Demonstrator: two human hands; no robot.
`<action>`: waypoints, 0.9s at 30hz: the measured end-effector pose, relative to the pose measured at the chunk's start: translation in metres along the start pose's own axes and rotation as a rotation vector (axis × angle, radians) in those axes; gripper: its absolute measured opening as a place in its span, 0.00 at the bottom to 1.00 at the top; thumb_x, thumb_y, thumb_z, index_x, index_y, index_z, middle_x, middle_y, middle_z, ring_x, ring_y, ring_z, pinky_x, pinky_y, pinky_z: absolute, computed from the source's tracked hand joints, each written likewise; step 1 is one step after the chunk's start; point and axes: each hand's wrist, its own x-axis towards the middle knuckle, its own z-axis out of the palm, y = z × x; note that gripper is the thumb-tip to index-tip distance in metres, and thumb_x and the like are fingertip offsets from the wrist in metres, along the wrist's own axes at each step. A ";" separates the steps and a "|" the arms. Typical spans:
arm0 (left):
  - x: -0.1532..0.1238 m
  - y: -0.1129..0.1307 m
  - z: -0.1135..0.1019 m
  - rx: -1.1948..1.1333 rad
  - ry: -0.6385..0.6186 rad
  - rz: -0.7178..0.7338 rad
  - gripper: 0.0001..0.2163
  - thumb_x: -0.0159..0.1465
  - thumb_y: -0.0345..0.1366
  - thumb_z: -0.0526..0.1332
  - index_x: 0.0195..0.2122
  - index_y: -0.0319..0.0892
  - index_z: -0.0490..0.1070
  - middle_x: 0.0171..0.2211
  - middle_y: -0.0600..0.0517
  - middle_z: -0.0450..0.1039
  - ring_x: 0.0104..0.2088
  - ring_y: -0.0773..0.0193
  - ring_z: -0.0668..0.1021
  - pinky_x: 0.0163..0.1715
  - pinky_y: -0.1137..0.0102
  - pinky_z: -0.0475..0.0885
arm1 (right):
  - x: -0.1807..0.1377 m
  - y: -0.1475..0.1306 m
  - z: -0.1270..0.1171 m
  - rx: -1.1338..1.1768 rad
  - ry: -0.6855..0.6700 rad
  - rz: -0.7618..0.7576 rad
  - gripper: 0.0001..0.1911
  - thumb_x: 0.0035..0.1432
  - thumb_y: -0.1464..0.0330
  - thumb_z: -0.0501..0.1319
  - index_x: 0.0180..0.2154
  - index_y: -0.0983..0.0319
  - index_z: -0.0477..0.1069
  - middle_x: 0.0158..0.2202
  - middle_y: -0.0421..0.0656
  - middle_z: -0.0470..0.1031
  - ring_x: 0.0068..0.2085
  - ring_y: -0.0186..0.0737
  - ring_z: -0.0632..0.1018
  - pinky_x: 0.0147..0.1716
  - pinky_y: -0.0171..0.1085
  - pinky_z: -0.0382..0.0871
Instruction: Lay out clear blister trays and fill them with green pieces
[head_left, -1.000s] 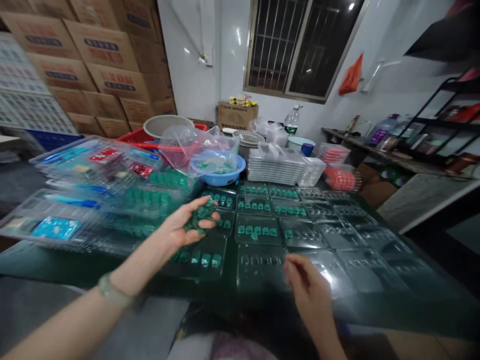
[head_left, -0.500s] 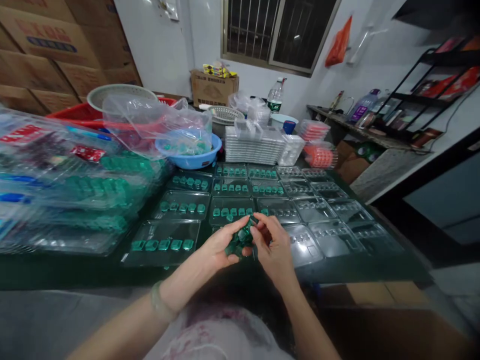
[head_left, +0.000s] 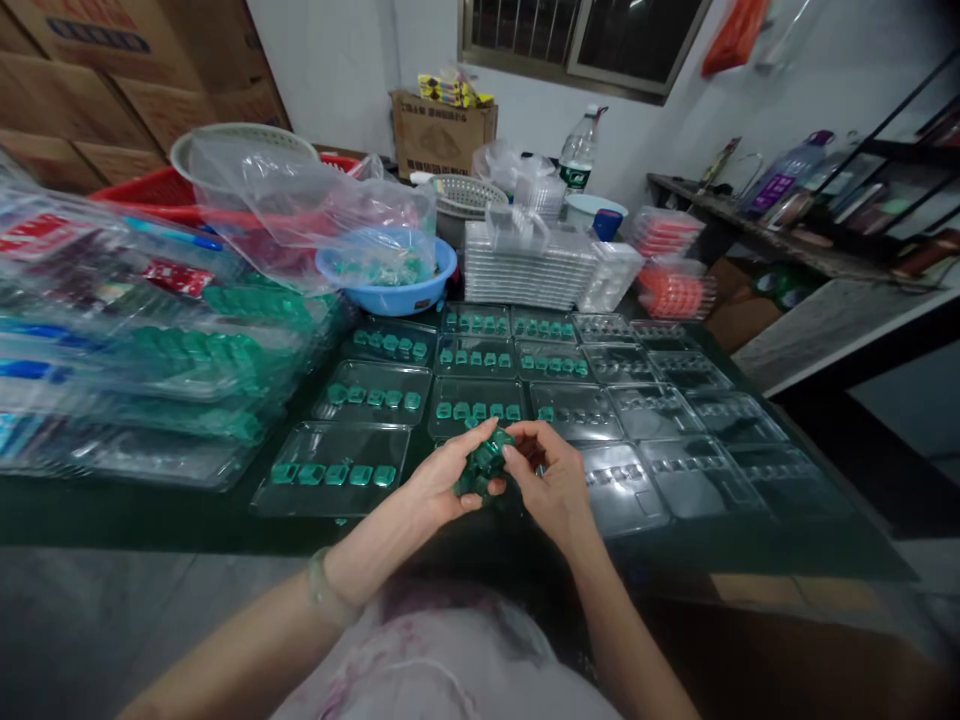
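My left hand [head_left: 442, 485] is cupped around a small heap of green plastic pieces [head_left: 487, 462] just above the table's near edge. My right hand [head_left: 551, 480] meets it from the right, fingertips pinched at the top of that heap. Under and beyond both hands lie several clear blister trays [head_left: 371, 392] in rows on the dark table [head_left: 150, 515]. Those on the left and middle hold a row of green pieces each; the trays to the right [head_left: 694, 460] show bare pockets.
A blue bowl [head_left: 390, 290] of green pieces sits under a clear plastic bag [head_left: 300, 210]. Piled packed trays [head_left: 112, 340] fill the left side. A stack of clear trays [head_left: 525, 265], a water bottle [head_left: 579, 160], cardboard boxes and a cluttered side shelf [head_left: 787, 250] stand behind.
My left hand has come back toward me with the green pieces, and my right hand has joined it. The view has tilted down and slightly left.
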 end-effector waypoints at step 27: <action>0.016 -0.013 0.015 2.016 0.141 0.875 0.26 0.55 0.48 0.59 0.54 0.48 0.63 0.52 0.38 0.62 0.49 0.43 0.67 0.43 0.52 0.62 | -0.037 0.045 -0.051 0.270 0.221 0.310 0.10 0.53 0.66 0.58 0.38 0.62 0.68 0.28 0.40 0.70 0.23 0.30 0.69 0.21 0.31 0.64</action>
